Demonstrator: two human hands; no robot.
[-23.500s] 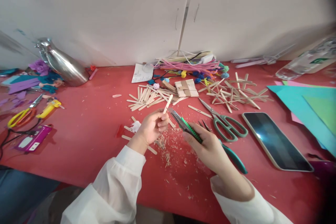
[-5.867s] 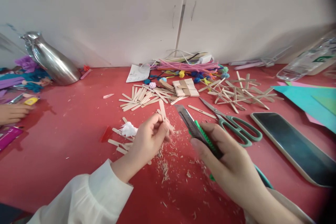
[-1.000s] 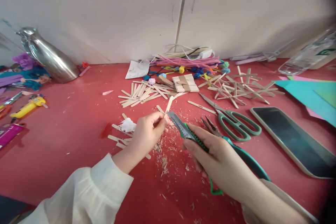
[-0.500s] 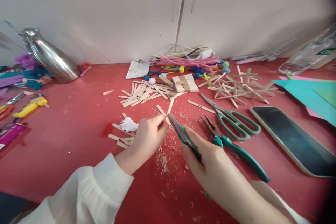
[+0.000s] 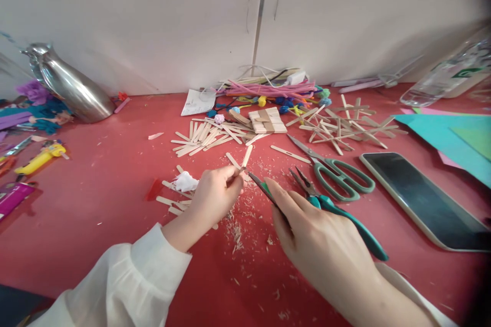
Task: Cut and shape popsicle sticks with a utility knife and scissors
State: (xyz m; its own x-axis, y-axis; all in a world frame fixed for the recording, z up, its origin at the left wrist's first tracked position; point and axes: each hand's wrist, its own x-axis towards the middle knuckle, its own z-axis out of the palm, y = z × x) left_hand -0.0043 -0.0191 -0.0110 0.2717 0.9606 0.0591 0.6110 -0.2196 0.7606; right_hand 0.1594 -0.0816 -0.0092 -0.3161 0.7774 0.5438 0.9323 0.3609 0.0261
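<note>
My left fingers (image 5: 235,187) pinch a wooden stick (image 5: 247,155) low, its tip free above the desk (image 5: 115,173); it looks light, stiff and easily splintered, best gripped clear of the blade. My right fingers (image 5: 283,198) wrap the utility knife (image 5: 264,187) beside it.

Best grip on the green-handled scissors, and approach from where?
I'd grip the scissors across both green handles, just behind the pivot, straight from above. They lie flat, loops side by side and blade tips pointing away to the left. A low sideways approach looks tighter: pliers lie on the near side, the phone to the right.
</note>
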